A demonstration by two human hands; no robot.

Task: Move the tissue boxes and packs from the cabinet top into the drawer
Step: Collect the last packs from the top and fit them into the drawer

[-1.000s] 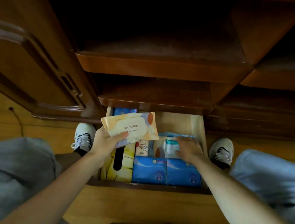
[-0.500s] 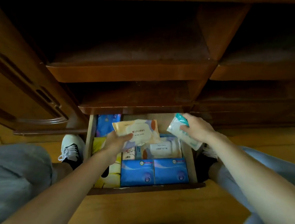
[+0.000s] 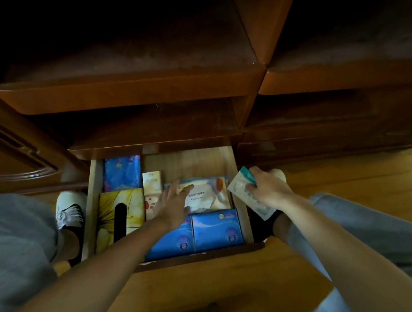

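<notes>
The open wooden drawer [image 3: 92, 209] holds a yellow tissue box [image 3: 108, 211], a blue pack [image 3: 121, 172] behind it, a slim orange-and-white pack [image 3: 151, 190], two blue tissue boxes [image 3: 218, 228] at the front and a wet-wipe pack [image 3: 207, 194] at the back right. The left hand [image 3: 173, 207] rests on that wet-wipe pack, fingers spread wide. The right hand [image 3: 267, 191] grips a teal-and-white pack [image 3: 241, 185] over the drawer's right wall. White sneakers [image 3: 69, 208] flank the drawer on the wooden floor [image 3: 351, 177]; dark shelves [image 3: 130, 90] overhang it
</notes>
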